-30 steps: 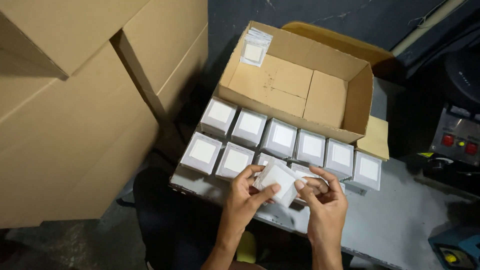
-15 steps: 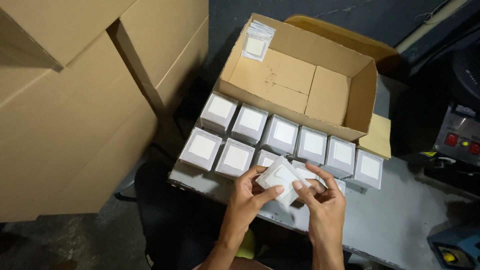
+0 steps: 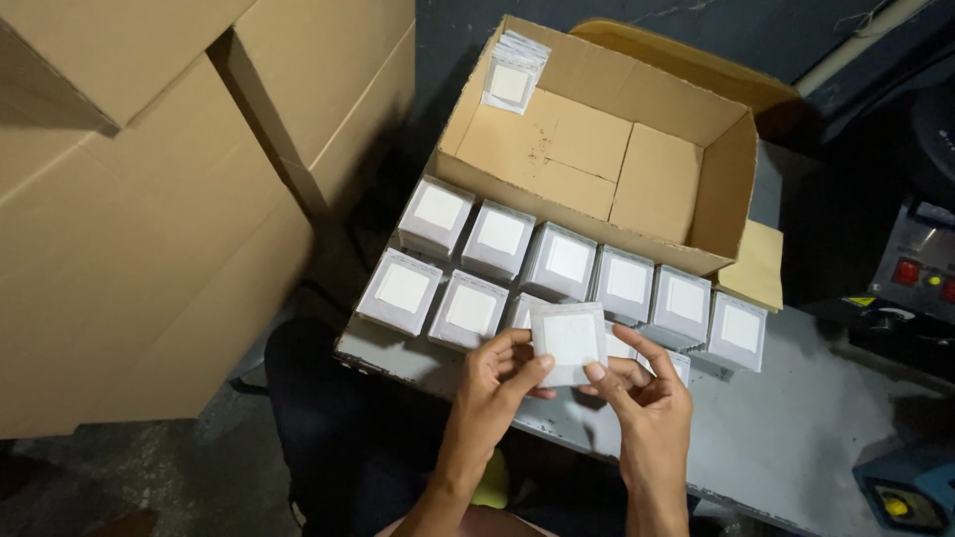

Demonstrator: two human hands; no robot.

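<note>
I grip the small white packet between left hand and right hand, above the rows of white boxes; fingertips should stay at its edges.

White packet between both hands

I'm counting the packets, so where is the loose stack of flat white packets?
In the head view, the stack of flat white packets leans in the far left corner of the open cardboard box, beyond the rows of small white boxes.

Grey table, white boxes, open carton
</note>
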